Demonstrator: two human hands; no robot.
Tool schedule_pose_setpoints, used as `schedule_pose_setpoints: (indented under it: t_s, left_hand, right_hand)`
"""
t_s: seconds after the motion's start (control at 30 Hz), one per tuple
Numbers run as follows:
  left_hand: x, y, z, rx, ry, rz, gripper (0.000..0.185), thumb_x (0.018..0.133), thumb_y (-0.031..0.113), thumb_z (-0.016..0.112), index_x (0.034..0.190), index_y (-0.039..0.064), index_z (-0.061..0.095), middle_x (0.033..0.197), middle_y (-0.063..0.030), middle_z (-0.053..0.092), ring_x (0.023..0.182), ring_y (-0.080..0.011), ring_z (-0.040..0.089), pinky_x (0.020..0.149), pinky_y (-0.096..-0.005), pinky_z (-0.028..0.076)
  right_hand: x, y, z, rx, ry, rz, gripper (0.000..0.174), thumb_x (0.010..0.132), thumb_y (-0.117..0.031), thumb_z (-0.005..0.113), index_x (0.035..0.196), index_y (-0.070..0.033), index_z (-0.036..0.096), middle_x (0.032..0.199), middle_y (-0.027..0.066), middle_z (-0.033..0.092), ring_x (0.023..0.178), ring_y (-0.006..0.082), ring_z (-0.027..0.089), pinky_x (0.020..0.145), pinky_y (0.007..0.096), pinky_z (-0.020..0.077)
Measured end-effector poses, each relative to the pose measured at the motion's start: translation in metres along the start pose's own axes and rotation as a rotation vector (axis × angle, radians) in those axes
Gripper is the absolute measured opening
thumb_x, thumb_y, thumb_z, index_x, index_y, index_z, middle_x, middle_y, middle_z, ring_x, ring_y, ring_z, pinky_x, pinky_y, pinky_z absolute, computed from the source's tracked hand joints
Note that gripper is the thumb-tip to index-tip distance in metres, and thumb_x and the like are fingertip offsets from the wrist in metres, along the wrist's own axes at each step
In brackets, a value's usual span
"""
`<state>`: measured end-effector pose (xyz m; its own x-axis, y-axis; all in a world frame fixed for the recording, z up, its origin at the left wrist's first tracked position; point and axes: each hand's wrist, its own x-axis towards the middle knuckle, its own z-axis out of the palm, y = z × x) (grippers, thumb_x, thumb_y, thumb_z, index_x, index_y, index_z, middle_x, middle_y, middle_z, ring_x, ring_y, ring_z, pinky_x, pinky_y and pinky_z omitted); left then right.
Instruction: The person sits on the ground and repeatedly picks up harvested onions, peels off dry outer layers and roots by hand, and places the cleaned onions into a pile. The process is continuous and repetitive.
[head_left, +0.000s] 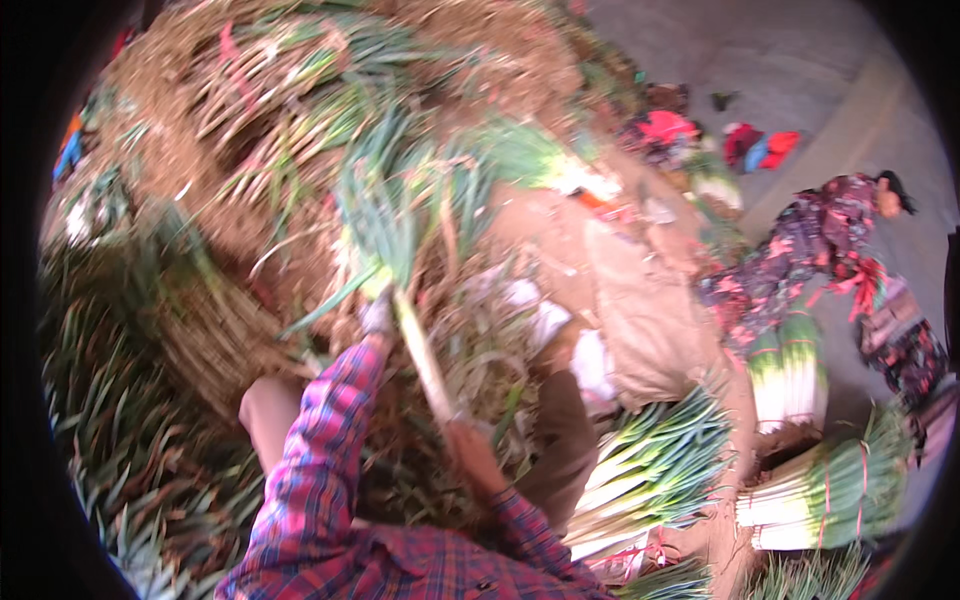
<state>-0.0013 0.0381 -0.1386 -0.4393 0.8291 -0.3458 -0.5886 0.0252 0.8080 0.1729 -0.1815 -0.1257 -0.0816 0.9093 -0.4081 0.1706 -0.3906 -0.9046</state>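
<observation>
A long Welsh onion slants across the space in front of me, its green leaves pointing away and its white stalk towards me. My left hand, in a greyish glove, grips it where the leaves begin to fan out. Lower down, my right hand is closed around the stalk near the root end, which the fingers partly hide. Beyond the left hand, the onion's leaves overlap other onion leaves on the heap, so their borders are hard to separate. Loose dry husks and trimmings lie between my legs.
Untrimmed onions lie at my left; more cover the soil heap ahead. At right are cleaned onions, tied bundles, a brown sheet and a bent-over person in patterned clothing.
</observation>
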Motion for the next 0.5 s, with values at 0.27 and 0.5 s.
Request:
schedule_pose_setpoints:
  t_s: [0.27, 0.5]
  left_hand:
    - [0.043, -0.076, -0.03, 0.69, 0.116, 0.586, 0.034, 0.085, 0.024, 0.059, 0.11, 0.002, 0.056, 0.098, -0.0172, 0.063, 0.086, -0.0324, 0.06, 0.082, -0.0389, 0.044]
    - [-0.004, -0.077, -0.029, 0.522, -0.023, 0.603, 0.021, 0.087, 0.021, 0.052, 0.093, 0.003, 0.061, 0.08, -0.0118, 0.062, 0.07, -0.0247, 0.057, 0.065, -0.0366, 0.047]
  right_hand:
    - [-0.005, 0.007, 0.014, 0.245, -0.044, 0.149, 0.039, 0.092, -0.043, 0.046, 0.108, -0.008, 0.052, 0.071, 0.0045, 0.05, 0.046, 0.0147, 0.045, 0.04, 0.0272, 0.0366]
    - [0.038, 0.015, 0.021, -0.131, 0.147, -0.031, 0.049, 0.093, -0.046, 0.041, 0.094, -0.001, 0.059, 0.07, 0.0113, 0.057, 0.065, 0.0211, 0.058, 0.056, 0.0368, 0.0452]
